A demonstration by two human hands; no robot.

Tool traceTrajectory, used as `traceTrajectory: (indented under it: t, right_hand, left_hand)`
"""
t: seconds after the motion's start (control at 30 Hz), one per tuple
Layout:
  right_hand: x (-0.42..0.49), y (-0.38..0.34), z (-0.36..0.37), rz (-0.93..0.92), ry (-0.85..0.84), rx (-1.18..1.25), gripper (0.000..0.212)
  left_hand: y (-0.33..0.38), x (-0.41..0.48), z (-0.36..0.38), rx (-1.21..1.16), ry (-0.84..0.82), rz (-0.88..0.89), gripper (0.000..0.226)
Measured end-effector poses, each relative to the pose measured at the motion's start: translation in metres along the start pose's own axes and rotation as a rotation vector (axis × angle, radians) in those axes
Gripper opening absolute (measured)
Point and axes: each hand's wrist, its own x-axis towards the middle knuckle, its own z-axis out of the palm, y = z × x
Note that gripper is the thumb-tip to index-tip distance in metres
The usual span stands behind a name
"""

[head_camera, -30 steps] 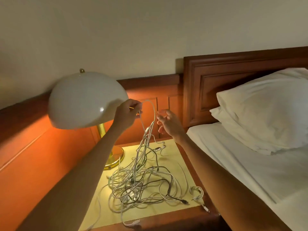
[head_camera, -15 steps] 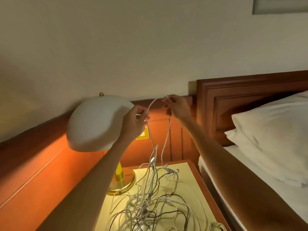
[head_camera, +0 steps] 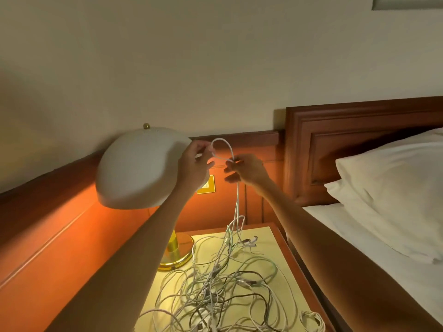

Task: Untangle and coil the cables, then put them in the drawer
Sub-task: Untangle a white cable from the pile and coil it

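A tangle of white and black cables (head_camera: pixel 223 291) lies on the yellow-topped nightstand (head_camera: pixel 271 240). One white cable (head_camera: pixel 237 202) rises out of the heap to my hands, held high in front of the wall panel. My left hand (head_camera: pixel 194 166) pinches one end of it, and my right hand (head_camera: pixel 247 170) pinches it a little further along. Between the two hands the cable forms a small loop (head_camera: pixel 223 148). A small coiled white cable (head_camera: pixel 311 318) lies apart at the nightstand's front right. No drawer is in view.
A lamp with a white dome shade (head_camera: pixel 141 168) and a brass base (head_camera: pixel 177 252) stands at the nightstand's back left, just behind my left hand. A bed with a white pillow (head_camera: pixel 393 188) and a wooden headboard (head_camera: pixel 347 144) lies to the right. A yellow wall socket (head_camera: pixel 207 185) sits behind my hands.
My right hand went from open to pinching the cable. Both hands came close together and bent the lifted cable into a small loop.
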Motion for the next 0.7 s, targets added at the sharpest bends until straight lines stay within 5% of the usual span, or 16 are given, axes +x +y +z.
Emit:
traceTrajectory:
  t: [0.2,0.4,0.6,0.7]
  right_hand:
    - [0.02,-0.069,-0.022,-0.169,0.165,0.051,0.02]
    - [0.019,-0.11,-0.022,-0.223,0.018,0.155,0.014]
    - [0.017,-0.113,-0.03,-0.24,0.034,0.307,0.011]
    - [0.022,-0.112,-0.045,-0.252,0.12,0.425,0.009]
  left_hand:
    - [-0.006,-0.009,-0.016,0.008,-0.062,-0.102,0.028]
    - [-0.029,-0.037,0.016,0.242,-0.333,-0.432,0.067]
    - [-0.039,-0.028,0.042,0.445,-0.258,-0.3,0.017]
    - [-0.031,-0.007,0.033,0.258,-0.183,-0.314,0.024]
